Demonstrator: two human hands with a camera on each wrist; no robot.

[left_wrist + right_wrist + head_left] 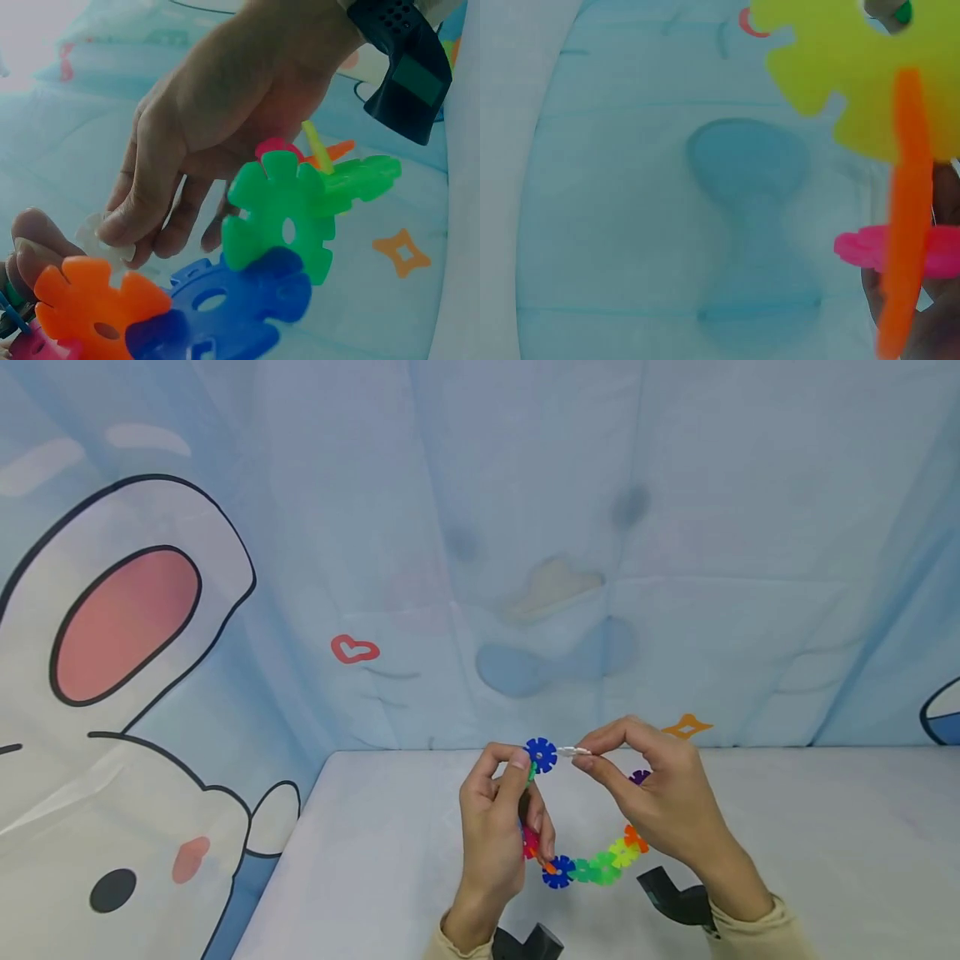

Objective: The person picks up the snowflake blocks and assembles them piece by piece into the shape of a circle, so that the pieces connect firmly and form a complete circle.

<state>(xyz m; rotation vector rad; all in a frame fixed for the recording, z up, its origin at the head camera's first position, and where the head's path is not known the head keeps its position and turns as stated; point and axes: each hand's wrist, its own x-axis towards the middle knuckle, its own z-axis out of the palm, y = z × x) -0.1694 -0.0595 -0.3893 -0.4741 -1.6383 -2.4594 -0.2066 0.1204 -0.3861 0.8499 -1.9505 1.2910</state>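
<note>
My left hand (491,822) pinches a dark blue plastic snowflake disc (541,755) between thumb and index finger. In my right hand (671,802), thumb and fingertips pinch a white snowflake disc (572,751), seen edge-on, its near edge at the blue one; whether they interlock I cannot tell. A chain of linked snowflake discs loops below both hands, with a lower blue disc (558,872), green discs (602,868), a yellow disc (624,852) and an orange disc (635,838). The hands hide parts of it. Close in the right wrist view is a yellow disc (810,75).
The hands are above a white tabletop (375,843). Behind it hangs a light blue printed cloth (315,527) with a cartoon rabbit at left. Black camera mounts (678,902) stick out from both wrists, near the chain.
</note>
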